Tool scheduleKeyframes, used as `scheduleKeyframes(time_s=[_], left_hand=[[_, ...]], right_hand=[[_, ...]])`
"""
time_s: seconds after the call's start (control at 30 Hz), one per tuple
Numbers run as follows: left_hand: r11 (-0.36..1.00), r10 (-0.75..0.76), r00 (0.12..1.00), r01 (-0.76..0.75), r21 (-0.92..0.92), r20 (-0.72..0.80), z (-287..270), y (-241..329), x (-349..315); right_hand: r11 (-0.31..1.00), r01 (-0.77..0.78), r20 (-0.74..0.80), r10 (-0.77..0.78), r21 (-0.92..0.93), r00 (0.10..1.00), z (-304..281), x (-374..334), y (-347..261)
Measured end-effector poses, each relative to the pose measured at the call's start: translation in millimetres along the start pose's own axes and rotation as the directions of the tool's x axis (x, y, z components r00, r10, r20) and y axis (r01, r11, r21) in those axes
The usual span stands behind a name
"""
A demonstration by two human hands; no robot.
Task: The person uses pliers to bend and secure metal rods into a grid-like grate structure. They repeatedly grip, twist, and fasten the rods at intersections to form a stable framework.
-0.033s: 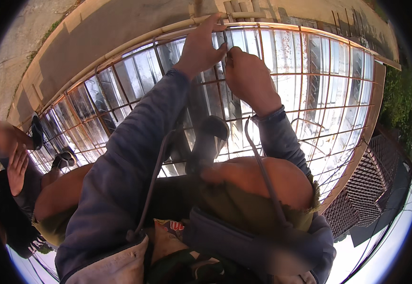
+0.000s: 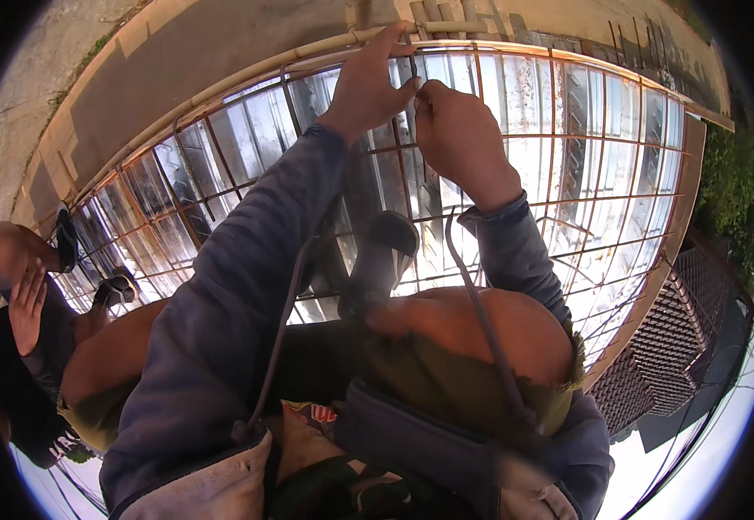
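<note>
Below me a grid of rusty steel rebar (image 2: 553,95) lies over shiny corrugated metal sheets (image 2: 515,95). At its far edge my left hand (image 2: 366,91) is curled around a dark rebar end (image 2: 412,65), its index finger reaching over the edge and its thumb beside the bar. Close to that thumb, my right hand (image 2: 463,139) is closed in a pinch against the same bar. What the right fingers pinch is hidden. My foot in a dark sandal (image 2: 390,238) rests on the grid between my knees.
A long pale pole (image 2: 247,74) runs along the far edge, with a concrete surface (image 2: 221,35) beyond. Another person (image 2: 26,303) crouches at the left. Upright bars (image 2: 637,43) stand at the far right, and a tiled roof (image 2: 667,338) lies lower right.
My right hand has shifted slightly to the right and turned a little at the wrist. My left hand stays in place at the bar.
</note>
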State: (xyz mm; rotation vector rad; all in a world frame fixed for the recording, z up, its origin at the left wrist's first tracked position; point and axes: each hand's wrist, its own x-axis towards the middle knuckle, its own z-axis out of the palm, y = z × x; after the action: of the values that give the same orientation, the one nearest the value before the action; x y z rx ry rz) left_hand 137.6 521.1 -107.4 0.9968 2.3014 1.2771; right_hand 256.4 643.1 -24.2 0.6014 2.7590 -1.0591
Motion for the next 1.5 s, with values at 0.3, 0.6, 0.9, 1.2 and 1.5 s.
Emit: scheduleKeyframes(time_s=[0.3,0.6,0.9,1.2,1.5], left_hand=[[0.989,-0.118,0.983,0.104,-0.105,-0.137,5.9,4.0,11.7],[0.989,-0.146,0.958,0.142,-0.034,-0.248,30.4,5.5,13.8],[0.975,-0.224,0.971,0.224,-0.007,-0.088,10.5,-3.6,33.5],[0.972,-0.1,0.933,0.165,-0.165,0.346,-25.2,-25.0,48.3],[0.931,-0.095,0.936,0.204,-0.304,0.338,-25.5,-31.6,47.0]], right_hand=[[0.952,0.287,0.235,-0.257,-0.104,0.937,-35.6,135.2,-6.9],[0.79,0.51,0.447,-0.341,-0.339,0.827,-11.4,217.8,25.7],[0.919,0.09,-0.025,-0.108,-0.385,0.994,-17.1,29.6,73.1],[0.747,-0.202,0.021,0.244,0.633,0.97,41.4,-0.3,-2.6],[0.757,-0.242,0.022,0.288,0.607,0.957,-26.7,-40.0,17.1]])
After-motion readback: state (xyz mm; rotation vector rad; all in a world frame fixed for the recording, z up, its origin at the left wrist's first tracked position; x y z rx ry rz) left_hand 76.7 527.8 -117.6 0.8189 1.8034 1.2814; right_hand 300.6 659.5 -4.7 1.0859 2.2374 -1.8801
